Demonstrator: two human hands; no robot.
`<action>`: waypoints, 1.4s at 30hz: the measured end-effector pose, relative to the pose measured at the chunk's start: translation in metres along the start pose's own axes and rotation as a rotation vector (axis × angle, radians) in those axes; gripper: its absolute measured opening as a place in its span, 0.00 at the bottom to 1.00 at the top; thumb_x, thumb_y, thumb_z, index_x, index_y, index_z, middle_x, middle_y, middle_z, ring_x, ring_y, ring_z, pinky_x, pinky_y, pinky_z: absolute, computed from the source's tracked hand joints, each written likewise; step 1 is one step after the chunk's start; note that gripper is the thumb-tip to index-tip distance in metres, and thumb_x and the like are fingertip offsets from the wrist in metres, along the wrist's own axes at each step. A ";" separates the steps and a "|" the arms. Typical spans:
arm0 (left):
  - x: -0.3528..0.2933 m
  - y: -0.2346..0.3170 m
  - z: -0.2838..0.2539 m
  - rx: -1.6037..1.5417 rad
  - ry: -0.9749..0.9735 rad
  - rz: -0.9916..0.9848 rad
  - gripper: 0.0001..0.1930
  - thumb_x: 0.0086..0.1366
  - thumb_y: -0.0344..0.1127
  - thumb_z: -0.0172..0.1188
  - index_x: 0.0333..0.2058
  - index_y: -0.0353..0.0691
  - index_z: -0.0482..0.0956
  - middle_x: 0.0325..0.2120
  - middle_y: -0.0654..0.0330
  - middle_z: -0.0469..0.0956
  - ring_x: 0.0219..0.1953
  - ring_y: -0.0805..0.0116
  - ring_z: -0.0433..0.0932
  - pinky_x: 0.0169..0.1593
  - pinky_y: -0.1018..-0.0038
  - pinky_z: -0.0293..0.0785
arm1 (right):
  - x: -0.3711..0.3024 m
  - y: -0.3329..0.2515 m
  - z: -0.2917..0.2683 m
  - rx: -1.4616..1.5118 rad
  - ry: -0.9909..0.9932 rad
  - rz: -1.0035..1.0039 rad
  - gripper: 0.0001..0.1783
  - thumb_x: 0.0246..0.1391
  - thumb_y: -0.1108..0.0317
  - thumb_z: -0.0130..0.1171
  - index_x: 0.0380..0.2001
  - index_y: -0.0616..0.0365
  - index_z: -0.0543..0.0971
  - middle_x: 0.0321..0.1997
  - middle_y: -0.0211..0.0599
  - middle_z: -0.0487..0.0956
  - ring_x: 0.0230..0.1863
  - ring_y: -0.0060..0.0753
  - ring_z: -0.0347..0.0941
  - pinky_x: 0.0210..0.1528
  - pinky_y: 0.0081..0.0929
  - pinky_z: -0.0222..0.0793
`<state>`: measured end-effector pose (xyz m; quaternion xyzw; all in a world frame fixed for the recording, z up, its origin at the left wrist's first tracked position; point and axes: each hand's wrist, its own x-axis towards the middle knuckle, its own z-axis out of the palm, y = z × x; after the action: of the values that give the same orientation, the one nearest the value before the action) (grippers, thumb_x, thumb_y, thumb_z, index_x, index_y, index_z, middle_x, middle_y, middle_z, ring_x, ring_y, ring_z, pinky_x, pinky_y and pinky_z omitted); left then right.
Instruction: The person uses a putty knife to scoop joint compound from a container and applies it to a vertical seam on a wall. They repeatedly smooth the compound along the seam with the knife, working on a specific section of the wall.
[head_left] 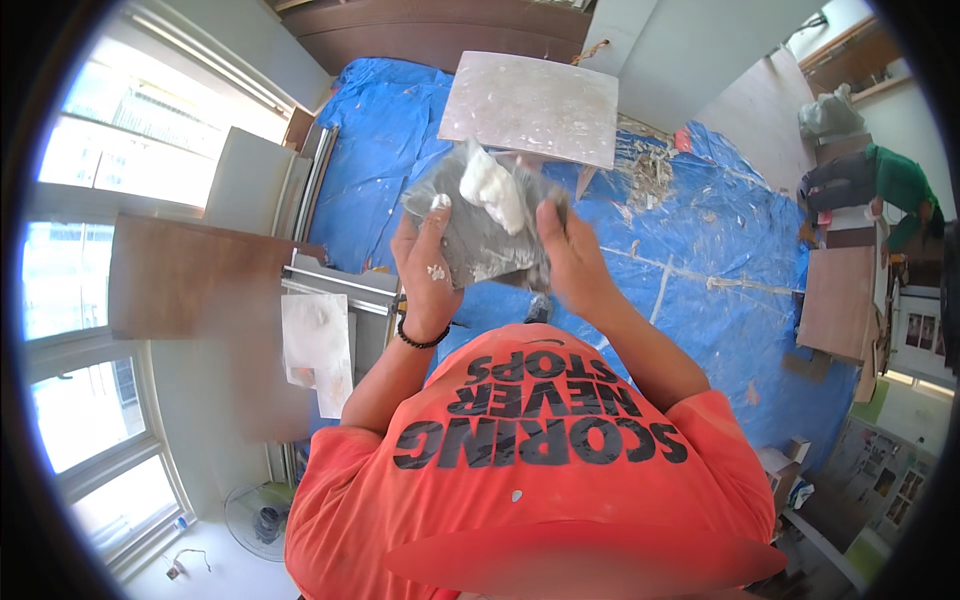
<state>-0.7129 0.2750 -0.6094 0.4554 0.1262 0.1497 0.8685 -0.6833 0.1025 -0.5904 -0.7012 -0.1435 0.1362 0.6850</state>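
Observation:
I hold a thin grey plate point(472, 248) out in front of my chest, its surface smeared with white. A thick lump of white putty point(493, 190) sits on its upper middle. My left hand point(428, 268) grips the plate's left edge, thumb on top, with white smears on thumb and skin. At the right edge my right hand point(580, 265) is closed with its thumb up; its fingers are hidden beneath, and that edge is blurred. Whether a second thin tool lies there, I cannot make out.
Blue sheeting point(700, 260) covers the floor. A white-spattered board point(530, 105) stands ahead, with debris point(652, 175) to its right. At left are a brown panel point(200, 275) and windows point(90, 280). A person in green point(895, 185) bends over at far right.

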 end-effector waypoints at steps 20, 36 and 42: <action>0.021 -0.044 0.038 1.135 -1.034 0.866 0.22 0.60 0.31 0.67 0.55 0.46 0.81 0.59 0.51 0.75 0.61 0.47 0.74 0.63 0.54 0.71 | -0.052 0.014 -0.103 1.230 0.466 0.236 0.26 0.71 0.49 0.50 0.59 0.58 0.73 0.56 0.40 0.81 0.54 0.40 0.80 0.59 0.41 0.76; 0.030 -0.040 0.016 -0.030 -0.064 -0.508 0.14 0.73 0.38 0.57 0.52 0.39 0.77 0.47 0.60 0.82 0.43 0.71 0.82 0.39 0.72 0.75 | 0.006 0.038 -0.071 1.380 0.216 0.238 0.24 0.70 0.53 0.53 0.59 0.57 0.74 0.57 0.39 0.81 0.55 0.40 0.80 0.60 0.42 0.76; 0.047 -0.039 -0.071 0.034 0.014 -0.179 0.17 0.76 0.34 0.52 0.59 0.35 0.72 0.50 0.55 0.79 0.50 0.65 0.79 0.51 0.65 0.76 | 0.043 0.035 -0.075 1.170 0.414 0.085 0.24 0.70 0.52 0.54 0.60 0.56 0.73 0.57 0.38 0.80 0.56 0.39 0.79 0.60 0.41 0.75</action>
<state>-0.6889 0.3256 -0.6850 0.4560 0.1751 0.0728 0.8695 -0.6141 0.0497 -0.6236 -0.2264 0.1189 0.0805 0.9634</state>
